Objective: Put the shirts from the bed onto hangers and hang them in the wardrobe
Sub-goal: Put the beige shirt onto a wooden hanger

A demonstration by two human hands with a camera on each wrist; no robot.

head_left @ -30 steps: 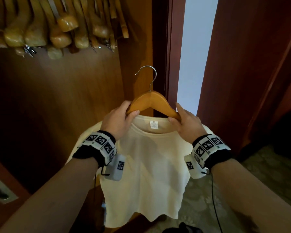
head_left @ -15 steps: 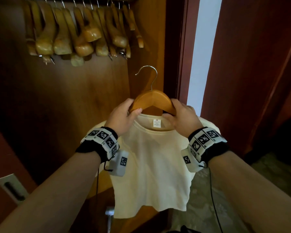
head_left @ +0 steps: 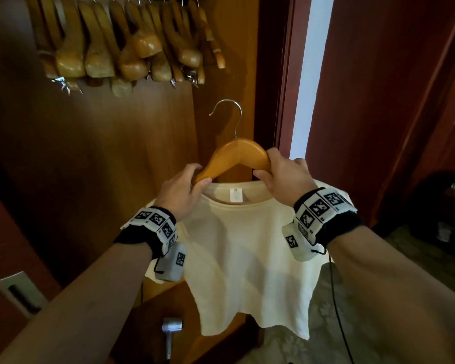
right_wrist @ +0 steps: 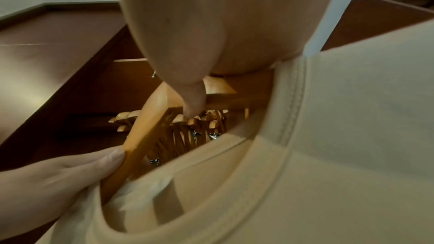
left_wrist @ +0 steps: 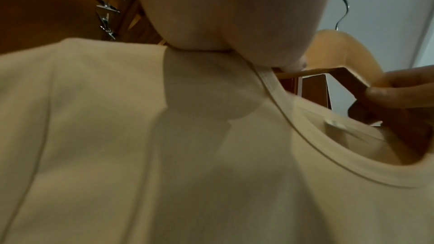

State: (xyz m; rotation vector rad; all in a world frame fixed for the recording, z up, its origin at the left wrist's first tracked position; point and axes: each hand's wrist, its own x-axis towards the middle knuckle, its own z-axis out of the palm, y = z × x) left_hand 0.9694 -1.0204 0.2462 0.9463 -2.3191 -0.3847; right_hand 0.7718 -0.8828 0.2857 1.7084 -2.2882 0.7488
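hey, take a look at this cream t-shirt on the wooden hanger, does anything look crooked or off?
The cream t-shirt sits a little unevenly on the wooden hanger with the metal hook: the hanger's left arm shows bare down to the left hand, while the right hand covers its other arm. Otherwise nothing looks damaged.

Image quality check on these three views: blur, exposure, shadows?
Head view: sharp, wide-angle bowing; bright blown-out strip beside the wardrobe door, wardrobe interior dim. Left wrist view: soft; the left hand throws a shadow onto the cream T-shirt. Right wrist view: the right hand up close is blurred, the wooden hanger clearer.
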